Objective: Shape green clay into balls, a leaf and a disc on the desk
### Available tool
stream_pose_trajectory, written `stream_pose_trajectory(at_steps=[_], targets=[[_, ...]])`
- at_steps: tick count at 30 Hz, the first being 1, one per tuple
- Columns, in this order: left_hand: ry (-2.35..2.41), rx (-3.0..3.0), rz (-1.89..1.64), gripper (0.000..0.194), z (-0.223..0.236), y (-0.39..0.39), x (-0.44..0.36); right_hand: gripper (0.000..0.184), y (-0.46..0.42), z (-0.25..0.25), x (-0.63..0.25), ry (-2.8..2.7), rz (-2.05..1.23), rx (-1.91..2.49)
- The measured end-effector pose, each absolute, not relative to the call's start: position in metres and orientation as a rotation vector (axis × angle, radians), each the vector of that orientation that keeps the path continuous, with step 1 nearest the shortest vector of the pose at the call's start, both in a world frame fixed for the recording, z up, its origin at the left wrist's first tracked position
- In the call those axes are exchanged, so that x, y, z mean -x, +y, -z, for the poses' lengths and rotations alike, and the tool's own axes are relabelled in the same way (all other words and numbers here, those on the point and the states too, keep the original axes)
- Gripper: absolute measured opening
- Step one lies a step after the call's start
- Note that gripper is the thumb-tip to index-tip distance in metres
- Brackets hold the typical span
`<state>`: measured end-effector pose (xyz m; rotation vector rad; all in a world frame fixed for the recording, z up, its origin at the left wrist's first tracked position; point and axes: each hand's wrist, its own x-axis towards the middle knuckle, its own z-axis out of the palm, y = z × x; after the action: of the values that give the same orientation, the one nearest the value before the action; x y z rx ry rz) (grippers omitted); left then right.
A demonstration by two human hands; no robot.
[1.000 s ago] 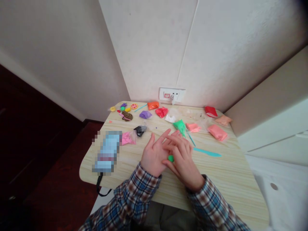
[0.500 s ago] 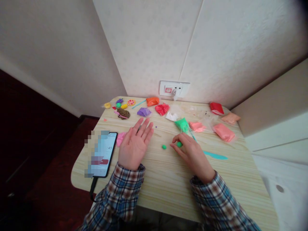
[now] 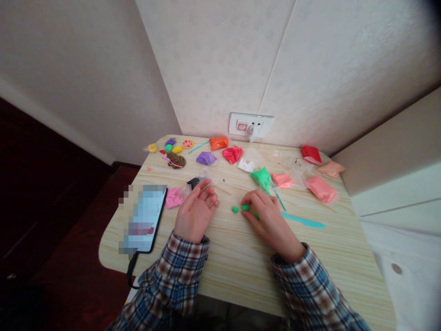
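Both hands are sitting differently from half a second ago: the left hand (image 3: pixel 195 216) is now letting its fingers curl instead of spreading them flat, which is baring more of the black packet (image 3: pixel 195 182) beyond it, and the right hand (image 3: pixel 272 223) is reaching slightly farther left. Around them the worktop (image 3: pixel 237 266) is stretching back to the far wall (image 3: pixel 220 64), and plaid sleeves (image 3: pixel 179 276) are coming in over its near edge. From where I'm standing, the left hand is facing palm up, loosely cupped and carrying nothing I can see. A partly blurred phone (image 3: pixel 156 211) is lying at the left, with a pink packet (image 3: pixel 174 197) between it and that hand. Right of the right hand, a blue knife (image 3: pixel 305 221) is lying flat; beyond the hand are lying a green packet (image 3: pixel 262 177) and a thin teal stick (image 3: pixel 280 199). Smallest are the green pieces: a loose lump (image 3: pixel 235 209) is resting alone on the worktop, a middle lump (image 3: pixel 245 208) is sitting between the right thumb and fingertips, pinched or merely touched, I can't tell, and a third bit (image 3: pixel 257 216) is peeking out among those fingers. Three are showing now where two were, so the handling seems to be dealing with several separate lumps.
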<state>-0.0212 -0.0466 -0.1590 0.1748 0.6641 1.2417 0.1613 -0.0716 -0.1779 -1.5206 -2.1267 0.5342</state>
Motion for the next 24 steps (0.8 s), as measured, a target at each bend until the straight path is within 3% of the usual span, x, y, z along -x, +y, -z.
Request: stream_pose_trajectory(at_steps=[12,15,20,24], targets=[[0.684,-0.227,-1.270,0.017,0.164,-0.045,0.024,0.027,-0.093,0.187,-0.183,-2.042,-0.320,1.612],[0.719,-0.254,-1.276,0.015,0.163,-0.047,0.024,0.021,-0.102,0.194,-0.190,-2.021,-0.252,1.712],[0.816,-0.202,-1.368,0.024,0.157,-0.060,0.013,0.013,-0.111,0.183,-0.177,-1.965,-0.163,1.610],[0.694,-0.206,-1.284,0.036,0.145,-0.069,-0.010,0.026,-0.124,0.162,-0.134,-1.971,-0.057,1.313]])
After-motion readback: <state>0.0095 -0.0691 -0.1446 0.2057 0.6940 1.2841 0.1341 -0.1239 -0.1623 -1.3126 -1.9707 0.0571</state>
